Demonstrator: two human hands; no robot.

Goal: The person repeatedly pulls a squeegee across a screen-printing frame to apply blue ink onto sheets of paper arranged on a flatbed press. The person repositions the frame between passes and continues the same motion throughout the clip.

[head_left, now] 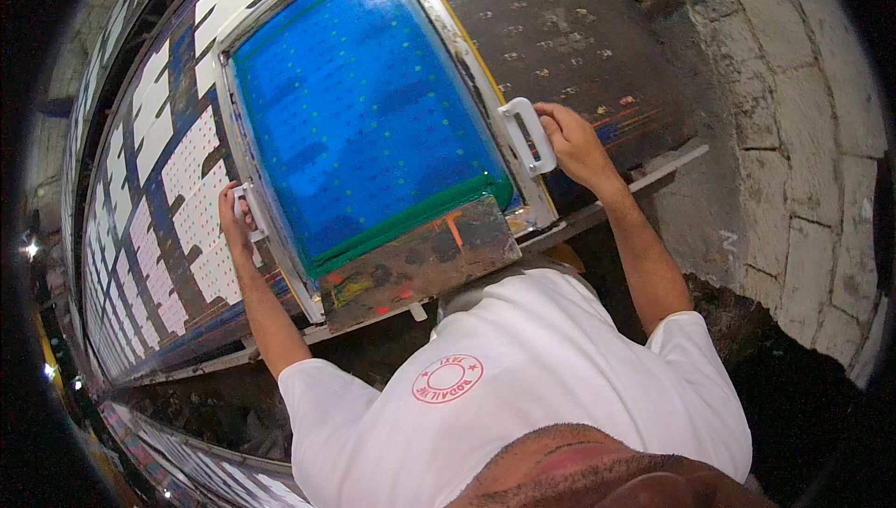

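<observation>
A large printing screen [359,102] with blue mesh in a pale metal frame lies across the long table in front of me. Small green dots are spread over the mesh, and a thick band of green ink [411,219] runs along its near edge. My left hand [231,219] is closed round the white handle [252,212] on the frame's left side. On the right side, my right hand [574,144] grips a second white handle [516,125]. What lies beneath the screen is hidden.
White fabric pieces [187,158], some with small red prints, lie in rows on the table to the left. Dark, ink-stained table surface [560,32] shows at right. A stained board [420,251] sits at the frame's near end. A stone-block wall [793,135] stands far right.
</observation>
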